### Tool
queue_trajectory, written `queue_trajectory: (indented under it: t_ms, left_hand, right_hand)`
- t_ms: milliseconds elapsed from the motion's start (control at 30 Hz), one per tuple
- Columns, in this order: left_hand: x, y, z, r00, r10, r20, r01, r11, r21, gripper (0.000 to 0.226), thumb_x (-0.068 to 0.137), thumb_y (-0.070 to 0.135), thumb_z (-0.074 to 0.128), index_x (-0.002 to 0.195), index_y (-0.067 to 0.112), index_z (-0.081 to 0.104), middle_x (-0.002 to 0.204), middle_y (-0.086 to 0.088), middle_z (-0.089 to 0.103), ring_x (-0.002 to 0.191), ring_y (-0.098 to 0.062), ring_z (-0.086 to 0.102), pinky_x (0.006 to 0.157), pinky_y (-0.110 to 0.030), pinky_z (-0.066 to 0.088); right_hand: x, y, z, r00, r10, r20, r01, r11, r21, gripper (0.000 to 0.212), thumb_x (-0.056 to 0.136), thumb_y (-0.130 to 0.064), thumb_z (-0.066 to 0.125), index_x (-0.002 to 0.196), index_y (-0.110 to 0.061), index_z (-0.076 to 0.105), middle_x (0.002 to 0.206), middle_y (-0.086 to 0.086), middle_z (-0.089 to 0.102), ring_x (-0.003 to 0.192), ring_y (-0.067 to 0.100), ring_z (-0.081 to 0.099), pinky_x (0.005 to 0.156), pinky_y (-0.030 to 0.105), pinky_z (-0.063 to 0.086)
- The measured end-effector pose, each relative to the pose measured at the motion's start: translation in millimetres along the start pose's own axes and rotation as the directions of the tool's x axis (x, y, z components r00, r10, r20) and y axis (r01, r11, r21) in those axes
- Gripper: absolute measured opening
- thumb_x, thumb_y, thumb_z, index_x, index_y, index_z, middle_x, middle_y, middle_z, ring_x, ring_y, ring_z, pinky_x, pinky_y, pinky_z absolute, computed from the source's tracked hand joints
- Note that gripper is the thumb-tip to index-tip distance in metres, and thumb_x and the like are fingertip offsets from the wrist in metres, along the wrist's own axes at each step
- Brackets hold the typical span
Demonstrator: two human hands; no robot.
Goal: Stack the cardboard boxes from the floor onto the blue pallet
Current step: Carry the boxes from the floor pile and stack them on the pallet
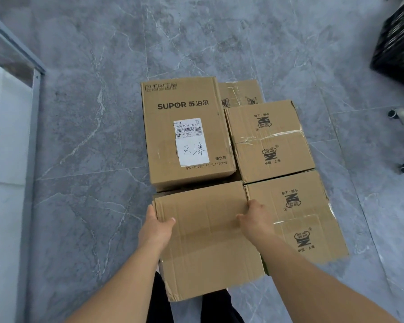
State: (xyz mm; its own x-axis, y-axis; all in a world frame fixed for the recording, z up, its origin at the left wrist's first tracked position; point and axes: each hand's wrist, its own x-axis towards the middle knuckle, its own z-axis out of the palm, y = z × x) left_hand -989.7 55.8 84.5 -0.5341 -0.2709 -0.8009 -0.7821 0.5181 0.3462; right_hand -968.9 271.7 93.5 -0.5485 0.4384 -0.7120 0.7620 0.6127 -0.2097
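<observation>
Both hands, left (pixel 155 227) and right (pixel 254 220), grip plain box (pixel 208 241); SUPOR box (pixel 187 131) crowds far edge.

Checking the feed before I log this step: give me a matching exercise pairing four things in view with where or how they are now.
Things:
1. plain box
2. SUPOR box
3. black crate
4. left hand

States:
A. top right corner of view
B. on the plain box's left edge
C. gripped by both hands
D. carries a white label

Pairs: 1-C, 2-D, 3-A, 4-B. The right hand grips the opposite side.
</observation>
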Motion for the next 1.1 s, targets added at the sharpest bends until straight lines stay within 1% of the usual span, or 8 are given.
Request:
queue_trajectory:
  t_ms: [167,300,433,533,633,800,933,1100]
  left_hand:
    - [-28,10,-8,0.997,0.057,-0.044,-0.058,0.998,-0.028,0.082,0.09,0.033,0.056,0.15,0.027,0.0,0.153,-0.007,0.026,0.136,-0.029,0.033,0.106,-0.04,0.031]
    - [-61,16,-21,0.988,0.125,-0.096,-0.13,0.99,-0.055,0.085,0.088,0.038,0.057,0.15,0.027,0.0,0.155,-0.006,0.02,0.139,-0.027,0.028,0.108,-0.042,0.029]
    - [-103,9,-38,0.978,0.148,-0.145,-0.164,0.981,-0.107,0.086,0.087,0.046,0.054,0.149,0.027,-0.002,0.157,-0.006,0.015,0.141,-0.026,0.021,0.11,-0.045,0.025]
    - [-137,-1,-49,0.969,0.147,-0.196,-0.179,0.972,-0.154,0.085,0.087,0.05,0.051,0.15,0.027,-0.001,0.157,-0.006,0.012,0.143,-0.025,0.017,0.112,-0.045,0.022]
    - [-173,-17,-57,0.952,0.147,-0.268,-0.185,0.975,-0.121,0.083,0.088,0.054,0.046,0.15,0.025,-0.001,0.158,-0.006,0.01,0.144,-0.024,0.014,0.112,-0.043,0.02]
    - [-228,-56,-69,0.911,0.146,-0.387,-0.178,0.983,-0.048,0.083,0.089,0.058,0.042,0.15,0.024,-0.004,0.158,-0.01,0.006,0.143,-0.027,0.015,0.113,-0.042,0.017]
    - [-269,-95,-72,0.872,0.115,-0.475,-0.161,0.985,-0.057,0.089,0.086,0.062,0.043,0.149,0.025,-0.007,0.158,-0.011,0.002,0.143,-0.03,0.015,0.113,-0.043,0.017]
    - [-316,-141,-67,0.841,0.06,-0.537,-0.155,0.979,-0.135,0.092,0.085,0.062,0.046,0.149,0.025,-0.009,0.158,-0.011,-0.001,0.144,-0.028,0.01,0.116,-0.043,0.015]
  right_hand:
    - [-24,-15,-9,0.995,-0.077,-0.065,0.07,0.993,-0.094,0.041,0.087,-0.021,0.053,0.126,-0.01,0.043,0.122,0.01,0.043,0.11,0.027,0.048,0.084,0.033,0.04]
    - [-52,-29,-21,0.985,-0.168,-0.037,0.162,0.978,-0.133,0.043,0.088,-0.026,0.051,0.128,-0.015,0.04,0.127,0.005,0.038,0.11,0.026,0.049,0.078,0.034,0.041]
    - [-91,-42,-35,0.961,-0.278,0.003,0.274,0.946,-0.175,0.04,0.09,-0.03,0.045,0.127,-0.016,0.04,0.127,0.004,0.037,0.111,0.026,0.049,0.086,0.039,0.047]
    - [-127,-47,-45,0.918,-0.395,0.032,0.392,0.892,-0.225,0.042,0.092,-0.035,0.041,0.128,-0.014,0.041,0.128,0.008,0.039,0.114,0.028,0.046,0.092,0.04,0.043]
    - [-164,-48,-52,0.867,-0.496,0.046,0.489,0.829,-0.271,0.045,0.095,-0.043,0.035,0.128,-0.013,0.045,0.129,0.011,0.043,0.117,0.029,0.044,0.096,0.038,0.037]
    - [-224,-44,-54,0.786,-0.61,0.096,0.6,0.719,-0.351,0.051,0.096,-0.051,0.026,0.13,-0.016,0.041,0.132,0.01,0.042,0.119,0.029,0.043,0.094,0.04,0.037]
    - [-271,-33,-48,0.711,-0.695,0.109,0.671,0.624,-0.402,0.059,0.095,-0.052,0.03,0.143,-0.019,0.026,0.143,0.006,0.034,0.129,0.026,0.035,0.1,0.04,0.033]
    - [-318,-15,-38,0.643,-0.754,0.134,0.72,0.535,-0.443,0.061,0.094,-0.05,0.036,0.144,-0.019,0.022,0.147,0.006,0.03,0.133,0.026,0.031,0.105,0.041,0.031]
